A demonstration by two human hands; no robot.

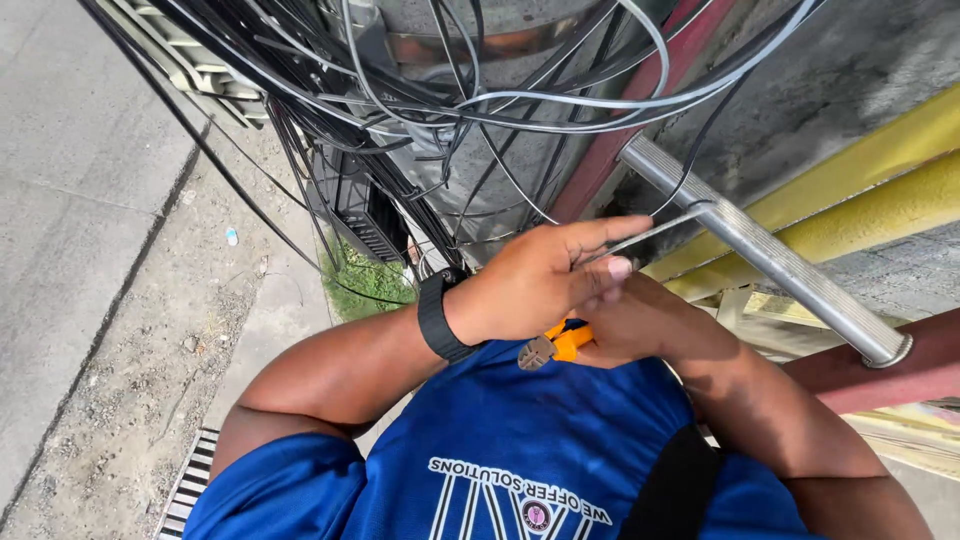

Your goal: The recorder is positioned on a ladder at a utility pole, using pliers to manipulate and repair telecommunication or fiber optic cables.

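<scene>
View from a head camera looking steeply down at a person in a blue shirt (pixel 520 450), high beside a utility pole (pixel 470 130) draped in a tangle of black and grey cables (pixel 420 90).

The left hand (pixel 535 280), with a black watch (pixel 437 315) on the wrist, is raised in front of the chest. Its grip is pinched together on the end of a thin grey cable (pixel 655 232), thumb and forefinger pressing it flat, seemingly to keep the loose end steady and taut. That cable runs up and to the right, passing just beside a ribbed metal bar (pixel 770 260), likely a ladder rung.

The right hand (pixel 640 325) sits just under the left one, touching it. Its grip is wrapped closed around orange-handled pliers (pixel 550 347), whose metal nose points left and down, away from the cable, held low as if kept ready close by.

Far below lie a concrete pavement (pixel 70 200), a patch of grass (pixel 365 280) at the pole's foot, and a drain grate (pixel 190 480). Yellow pipes (pixel 860 200) and a dark red beam (pixel 900 365) run to the right.
</scene>
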